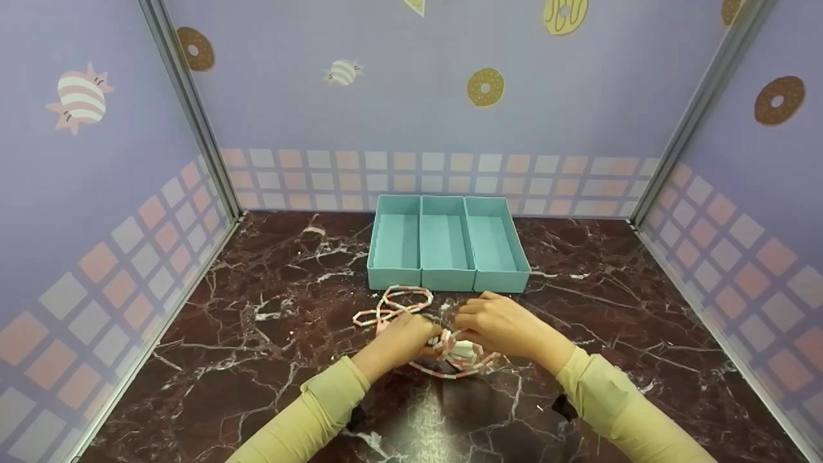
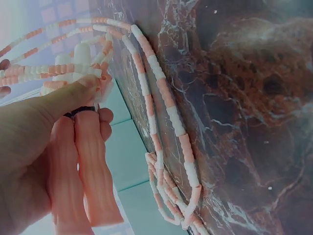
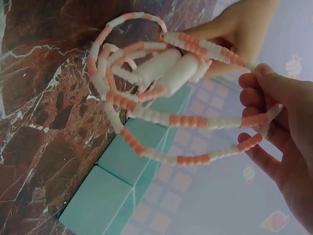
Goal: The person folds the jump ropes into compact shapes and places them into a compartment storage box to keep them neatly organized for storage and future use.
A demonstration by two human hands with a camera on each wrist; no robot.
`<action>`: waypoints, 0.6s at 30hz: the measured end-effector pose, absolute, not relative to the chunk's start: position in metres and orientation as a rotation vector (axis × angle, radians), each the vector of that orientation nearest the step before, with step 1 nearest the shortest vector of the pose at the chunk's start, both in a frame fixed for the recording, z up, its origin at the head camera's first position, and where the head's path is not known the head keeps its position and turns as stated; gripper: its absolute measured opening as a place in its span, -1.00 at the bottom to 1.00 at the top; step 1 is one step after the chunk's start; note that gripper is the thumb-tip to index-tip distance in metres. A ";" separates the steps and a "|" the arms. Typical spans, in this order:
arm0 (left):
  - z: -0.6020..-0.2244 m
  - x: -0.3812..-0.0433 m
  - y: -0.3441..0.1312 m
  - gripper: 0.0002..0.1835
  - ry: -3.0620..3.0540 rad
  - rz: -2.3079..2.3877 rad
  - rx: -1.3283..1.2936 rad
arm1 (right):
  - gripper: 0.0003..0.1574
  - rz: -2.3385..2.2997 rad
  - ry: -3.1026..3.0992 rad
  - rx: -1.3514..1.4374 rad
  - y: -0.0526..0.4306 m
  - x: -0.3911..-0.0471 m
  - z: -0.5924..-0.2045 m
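Observation:
A jump rope (image 2: 173, 115) of pink and white beads is bunched between my two hands. My left hand (image 1: 404, 335) grips its two handles (image 2: 98, 166) side by side, pink at one end and white at the other, with some beaded cord under the thumb. Thumb and fingers of my right hand (image 1: 505, 321) pinch strands of the cord, drawn out from the handles in the right wrist view. One loop lies on the table beyond my left hand, and another hangs below the hands. Where the cord winds around the handles is partly hidden by my fingers.
A teal box (image 1: 447, 281) with three side-by-side compartments stands just beyond the hands, near the back wall. The table (image 1: 257, 373) is dark red marble pattern. Purple printed panels (image 1: 411, 116) enclose it at the back and both sides.

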State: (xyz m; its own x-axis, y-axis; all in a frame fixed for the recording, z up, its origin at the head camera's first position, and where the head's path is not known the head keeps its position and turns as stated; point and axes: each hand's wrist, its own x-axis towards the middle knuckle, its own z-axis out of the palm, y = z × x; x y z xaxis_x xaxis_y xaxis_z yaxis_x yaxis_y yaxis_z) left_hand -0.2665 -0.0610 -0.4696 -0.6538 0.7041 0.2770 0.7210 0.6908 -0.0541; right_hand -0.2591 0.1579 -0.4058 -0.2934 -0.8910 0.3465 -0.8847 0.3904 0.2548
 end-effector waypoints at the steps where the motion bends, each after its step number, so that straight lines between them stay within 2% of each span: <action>1: -0.470 -0.266 -0.061 -0.77 -2.606 -0.077 -1.155 | -0.89 0.010 -2.251 1.532 0.159 -0.260 -0.405; 18: -0.465 -0.260 -0.070 -0.70 -2.505 -0.267 -1.400 | -0.84 0.619 -2.488 1.646 0.170 -0.287 -0.405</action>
State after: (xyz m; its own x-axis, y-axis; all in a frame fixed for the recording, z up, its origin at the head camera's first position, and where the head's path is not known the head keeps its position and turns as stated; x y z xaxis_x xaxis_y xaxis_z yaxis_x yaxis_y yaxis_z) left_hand -0.2600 -0.0696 -0.4652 -0.5024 0.8066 0.3116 0.8541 0.5190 0.0338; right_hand -0.2868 0.1697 -0.4045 -0.4127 -0.8613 0.2963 -0.8998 0.3350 -0.2797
